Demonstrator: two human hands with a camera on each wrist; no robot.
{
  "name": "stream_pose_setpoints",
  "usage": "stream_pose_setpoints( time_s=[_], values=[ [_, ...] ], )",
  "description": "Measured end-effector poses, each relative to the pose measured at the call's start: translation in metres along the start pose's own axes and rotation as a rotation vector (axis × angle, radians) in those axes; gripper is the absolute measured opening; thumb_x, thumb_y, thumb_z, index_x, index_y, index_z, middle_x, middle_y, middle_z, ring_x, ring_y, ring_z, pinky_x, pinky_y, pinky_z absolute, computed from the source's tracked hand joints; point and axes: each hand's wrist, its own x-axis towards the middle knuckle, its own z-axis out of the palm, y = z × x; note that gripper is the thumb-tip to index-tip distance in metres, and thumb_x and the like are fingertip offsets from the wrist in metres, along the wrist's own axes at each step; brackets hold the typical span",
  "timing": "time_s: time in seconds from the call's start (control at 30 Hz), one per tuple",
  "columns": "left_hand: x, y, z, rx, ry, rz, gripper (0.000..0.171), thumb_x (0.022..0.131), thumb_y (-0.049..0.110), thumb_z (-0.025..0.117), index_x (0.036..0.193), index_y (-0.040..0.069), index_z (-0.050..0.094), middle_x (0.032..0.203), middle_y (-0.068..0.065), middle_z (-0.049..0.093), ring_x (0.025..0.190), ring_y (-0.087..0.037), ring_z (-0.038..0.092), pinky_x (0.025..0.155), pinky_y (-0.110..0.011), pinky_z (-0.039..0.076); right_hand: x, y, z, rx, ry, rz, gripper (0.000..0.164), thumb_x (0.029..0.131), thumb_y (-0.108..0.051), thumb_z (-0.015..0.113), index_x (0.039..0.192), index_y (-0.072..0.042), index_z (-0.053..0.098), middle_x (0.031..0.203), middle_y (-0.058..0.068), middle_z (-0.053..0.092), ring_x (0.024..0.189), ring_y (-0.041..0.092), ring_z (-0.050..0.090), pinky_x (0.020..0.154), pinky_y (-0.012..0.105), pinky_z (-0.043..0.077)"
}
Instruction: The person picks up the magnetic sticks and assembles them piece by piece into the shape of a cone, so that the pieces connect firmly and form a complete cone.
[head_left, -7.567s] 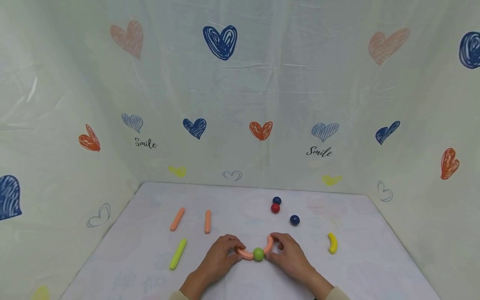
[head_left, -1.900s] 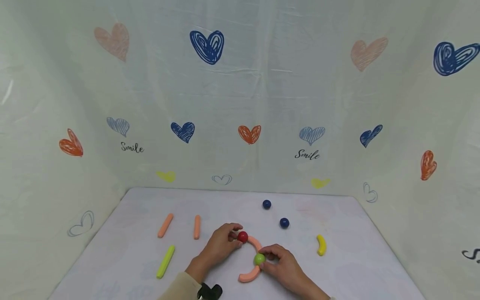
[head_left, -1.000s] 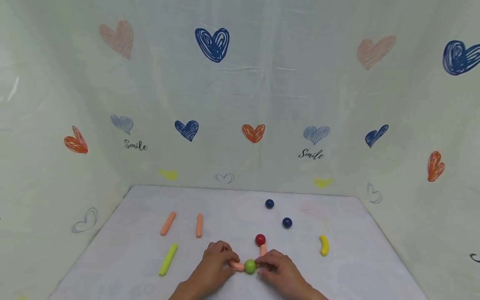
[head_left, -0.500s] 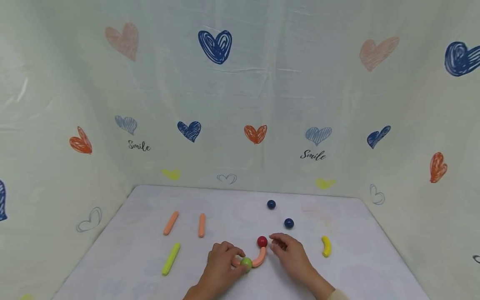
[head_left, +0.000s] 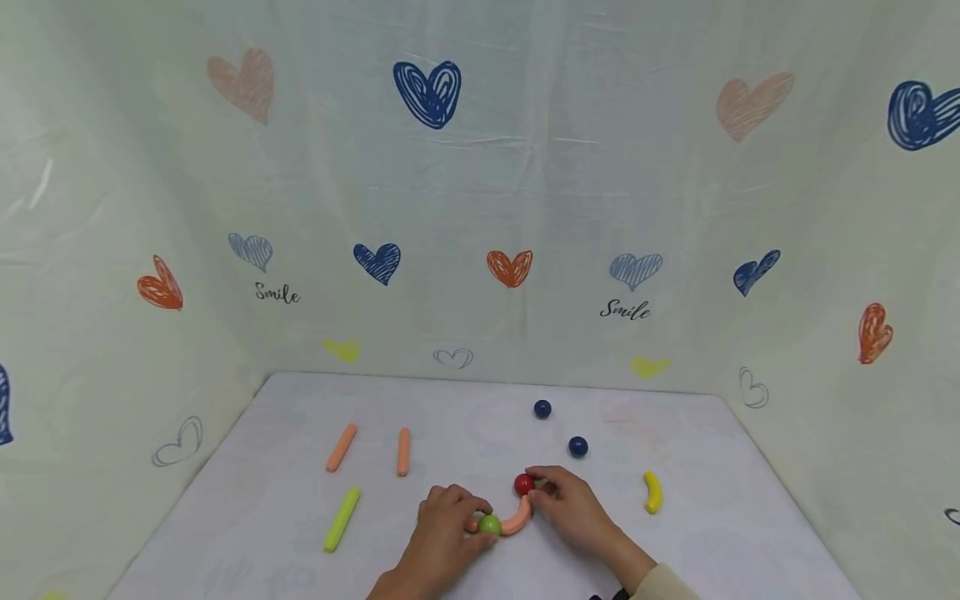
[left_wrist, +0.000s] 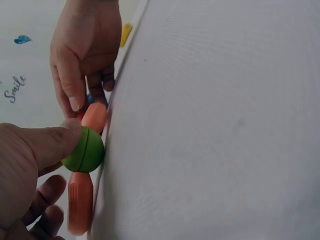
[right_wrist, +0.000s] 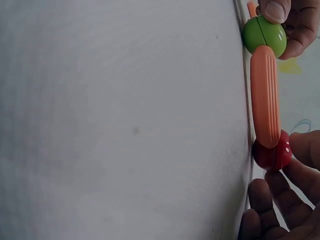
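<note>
In the head view, a green ball joins two curved orange rods near the front middle of the table; the right-hand curved rod ends at a red ball. My left hand pinches the green ball between thumb and fingers. Its fingers hide most of the other orange rod, which shows in the left wrist view. With thumb and fingertips my right hand grips the red ball, also seen in the right wrist view. The ball, rod and ball touch end to end there.
Two straight orange rods and a yellow-green rod lie at left. Two dark blue balls sit behind the right hand. A short curved yellow rod lies at right. A heart-printed curtain surrounds the white table.
The red ball has come from beside a blue ball to the curved rod's end. My left hand has moved from the red ball to the green; my right hand from green to red.
</note>
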Motion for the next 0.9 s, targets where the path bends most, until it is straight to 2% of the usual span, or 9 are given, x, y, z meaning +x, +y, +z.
stream_pose_setpoints(
  time_s=[0.27, 0.4, 0.5, 0.63, 0.77, 0.9],
  values=[
    [-0.004, -0.014, -0.016, -0.026, -0.018, 0.012, 0.025, 0.094, 0.021, 0.080, 0.119, 0.023, 0.077, 0.108, 0.013, 0.058, 0.097, -0.008, 0.043, 0.084, -0.029, 0.045, -0.008, 0.003, 0.003, 0.010, -0.028, 0.011, 0.025, 0.093, -0.015, 0.074, 0.118, -0.012, 0.073, 0.096, -0.003, 0.066, 0.085, 0.015, 0.055, 0.070, 0.024, 0.046],
    [-0.005, -0.016, -0.020, -0.040, 0.034, 0.029, 0.027, 0.092, 0.006, 0.078, 0.115, 0.021, 0.079, 0.110, 0.006, 0.057, 0.097, -0.012, 0.047, 0.079, -0.026, 0.049, -0.016, 0.004, 0.007, 0.048, -0.066, -0.034, 0.019, 0.093, -0.015, 0.076, 0.111, -0.012, 0.074, 0.089, -0.005, 0.065, 0.080, 0.010, 0.055, 0.069, 0.023, 0.045],
    [-0.005, -0.014, -0.017, -0.040, 0.065, 0.029, 0.030, 0.089, 0.001, 0.078, 0.111, 0.020, 0.080, 0.109, 0.004, 0.054, 0.096, -0.014, 0.046, 0.077, -0.026, 0.049, -0.021, 0.001, 0.009, 0.063, -0.095, -0.053, 0.018, 0.093, -0.016, 0.076, 0.111, -0.012, 0.074, 0.090, -0.005, 0.066, 0.081, 0.007, 0.055, 0.070, 0.023, 0.045],
    [-0.005, -0.007, -0.009, -0.015, 0.039, 0.024, 0.026, 0.087, 0.007, 0.080, 0.109, 0.022, 0.080, 0.110, 0.007, 0.052, 0.096, -0.012, 0.041, 0.075, -0.025, 0.045, -0.026, 0.000, 0.004, 0.065, -0.127, -0.053, 0.021, 0.094, -0.017, 0.075, 0.114, -0.011, 0.074, 0.095, -0.004, 0.068, 0.085, 0.008, 0.056, 0.074, 0.022, 0.047],
    [-0.004, -0.001, -0.003, 0.070, 0.027, 0.067, 0.022, 0.085, 0.022, 0.085, 0.107, 0.025, 0.081, 0.107, 0.012, 0.054, 0.096, -0.011, 0.039, 0.079, -0.028, 0.041, -0.031, 0.007, -0.012, 0.060, -0.131, -0.044, 0.025, 0.095, -0.019, 0.075, 0.118, -0.009, 0.075, 0.100, -0.003, 0.070, 0.086, 0.008, 0.057, 0.073, 0.022, 0.050],
    [-0.002, 0.001, 0.000, 0.143, 0.056, 0.130, 0.023, 0.082, 0.034, 0.091, 0.103, 0.029, 0.082, 0.105, 0.014, 0.055, 0.096, -0.009, 0.038, 0.082, -0.032, 0.039, -0.035, 0.019, -0.033, 0.042, -0.105, 0.000, 0.027, 0.096, -0.023, 0.076, 0.119, -0.008, 0.075, 0.100, -0.002, 0.071, 0.084, 0.012, 0.058, 0.069, 0.022, 0.051]
  ],
)
